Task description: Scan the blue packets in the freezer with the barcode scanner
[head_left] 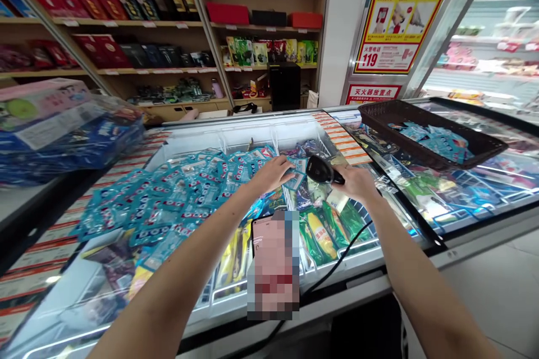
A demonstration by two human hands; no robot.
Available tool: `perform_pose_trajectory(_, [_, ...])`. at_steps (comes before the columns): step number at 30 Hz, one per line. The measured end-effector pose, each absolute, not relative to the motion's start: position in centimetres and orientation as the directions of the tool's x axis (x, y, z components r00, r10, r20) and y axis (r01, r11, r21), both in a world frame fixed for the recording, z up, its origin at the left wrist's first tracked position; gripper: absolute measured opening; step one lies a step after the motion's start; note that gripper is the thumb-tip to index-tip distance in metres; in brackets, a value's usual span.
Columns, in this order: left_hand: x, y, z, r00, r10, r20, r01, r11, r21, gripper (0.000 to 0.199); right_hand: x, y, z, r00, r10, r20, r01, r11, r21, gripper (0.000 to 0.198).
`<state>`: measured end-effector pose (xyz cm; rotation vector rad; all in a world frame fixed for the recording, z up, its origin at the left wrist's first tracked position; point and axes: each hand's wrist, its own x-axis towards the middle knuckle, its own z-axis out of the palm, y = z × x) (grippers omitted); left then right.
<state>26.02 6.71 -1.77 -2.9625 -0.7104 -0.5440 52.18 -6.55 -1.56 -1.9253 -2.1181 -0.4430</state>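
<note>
My left hand (273, 174) is closed on a small blue packet (296, 173), whose pale back faces up. In my right hand (357, 182) is a black barcode scanner (320, 170), its head pointed left at the packet, a short gap between them. A black cable (343, 258) runs from the scanner down past the freezer's front edge. Left of my hands, many like blue packets (185, 188) lie heaped on the freezer's glass top. Below my hands a phone (269, 263) lies on the glass, its screen mostly blurred out.
Bagged frozen goods (324, 227) show through the glass. On the right, a dark brown tray (429, 129) holds several blue packets. Plastic-wrapped boxes (63, 129) stand at the left edge. Behind are stocked shelves (147, 22) and a black box-shaped thing (285, 87).
</note>
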Motion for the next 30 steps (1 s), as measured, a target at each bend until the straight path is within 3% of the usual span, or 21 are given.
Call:
perform_pose_trajectory(7, [24.2, 4.6, -2.0, 0.753, 0.528, 0.394, 0.542, -0.836, 0.086, 0.045, 51.6, -6.7, -2.1, -0.132, 0.912, 0.389, 0.991, 0.123, 0.048, 0.043])
perform_pose_trajectory(13, [22.6, 3.6, -1.9, 0.742, 0.543, 0.394, 0.589, -0.808, 0.004, 0.046, 51.0, -7.1, -1.2, -0.082, 0.916, 0.393, 0.996, 0.061, 0.066, 0.043])
perform_pose_trajectory(21, [22.0, 3.6, -2.4, 0.621, 0.605, 0.498, 0.639, -0.759, 0.125, 0.039, 48.7, -6.4, 1.8, -0.134, 0.913, 0.385, 0.988, 0.092, 0.126, 0.039])
perform_pose_trajectory(25, [22.1, 3.6, -2.7, 0.604, 0.593, 0.532, 0.67, -0.739, 0.063, 0.048, 48.2, -5.8, 0.8, -0.121, 0.881, 0.457, 0.992, 0.093, 0.083, 0.041])
perform_pose_trajectory(30, [22.3, 3.4, -2.6, 0.628, 0.594, 0.502, 0.685, -0.729, 0.006, 0.042, 48.7, -5.9, -1.0, -0.144, 0.869, 0.473, 0.989, 0.135, 0.053, 0.04])
